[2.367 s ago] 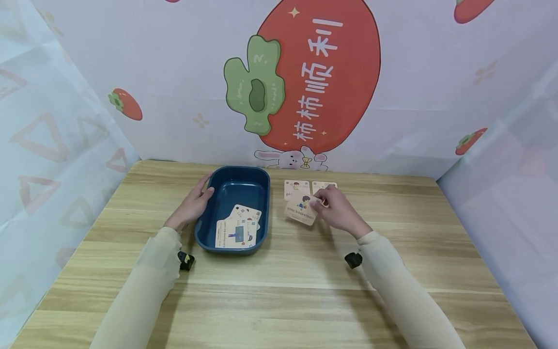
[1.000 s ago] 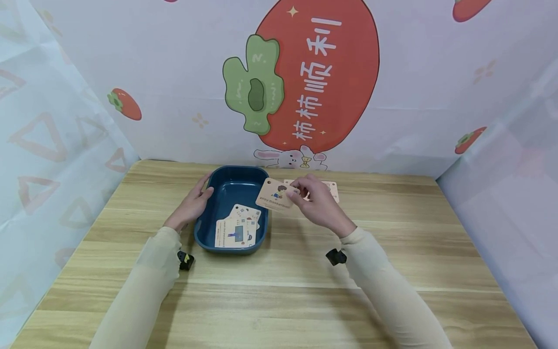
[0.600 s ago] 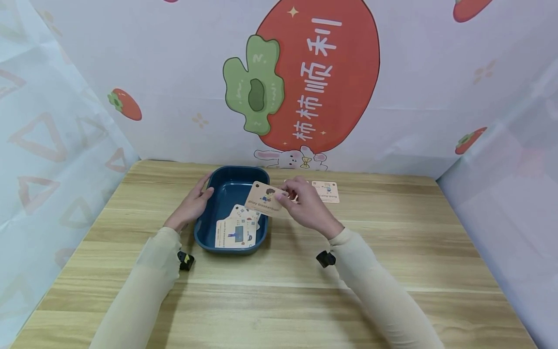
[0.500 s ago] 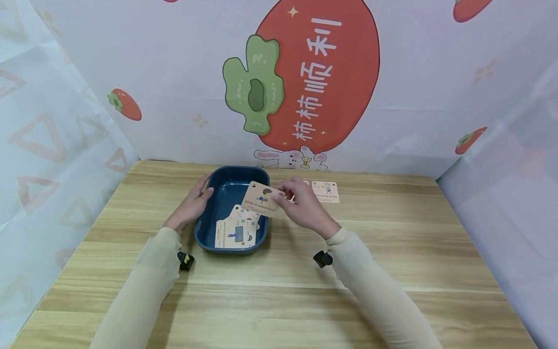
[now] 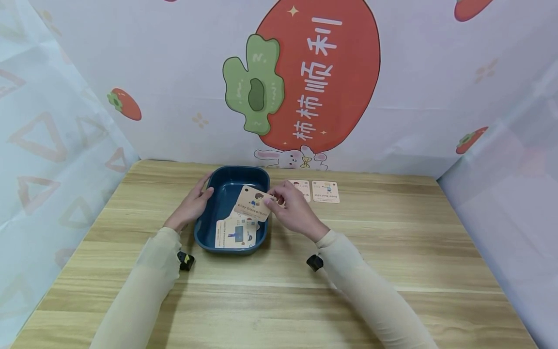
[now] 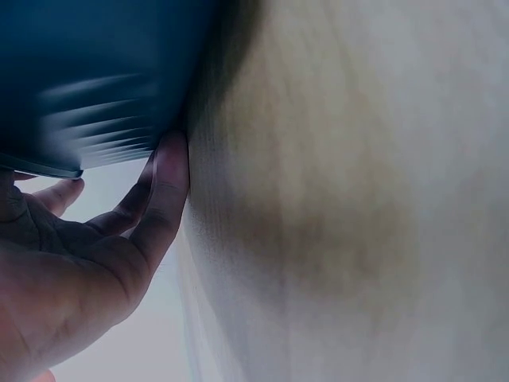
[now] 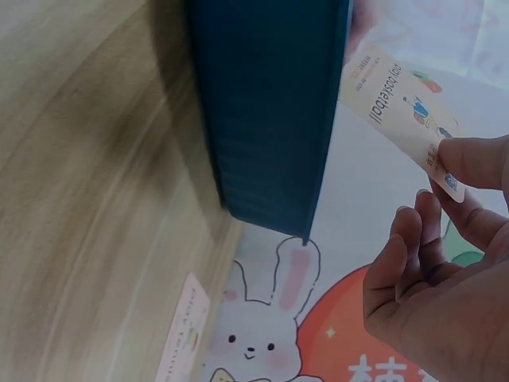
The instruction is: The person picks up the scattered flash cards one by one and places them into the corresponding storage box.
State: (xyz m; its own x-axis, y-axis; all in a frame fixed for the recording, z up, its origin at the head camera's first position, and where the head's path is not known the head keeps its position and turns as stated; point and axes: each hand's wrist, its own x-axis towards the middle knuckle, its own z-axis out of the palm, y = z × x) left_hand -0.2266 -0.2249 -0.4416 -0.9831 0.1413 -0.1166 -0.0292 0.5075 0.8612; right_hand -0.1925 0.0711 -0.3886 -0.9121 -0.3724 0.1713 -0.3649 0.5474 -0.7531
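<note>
My right hand (image 5: 293, 208) pinches a "play basketball" card (image 5: 252, 203) by one corner, between thumb and fingers. The card slants above the blue plastic bin (image 5: 267, 182), overlapping the cards inside in the head view. In the right wrist view, the card (image 7: 402, 111) extends past the bin's rim. My left hand (image 5: 192, 206) holds the bin's left side, its thumb at the rim. The left wrist view shows the fingers (image 6: 167, 171) against the bin's outer wall, low by the tabletop. Several picture cards (image 5: 231, 235) lie overlapped at the bin's near end.
Right of the bin, two more cards lie on the wooden table (image 5: 392, 232): a tennis card (image 5: 303, 188), partly behind my right hand, and a ping-pong card (image 5: 326, 191). A printed backdrop (image 5: 414, 97) rises behind the table's back edge.
My right hand has carried the basketball card leftward from beside the two table cards to over the bin, uncovering the ping-pong card. The left hand and bin stay put.
</note>
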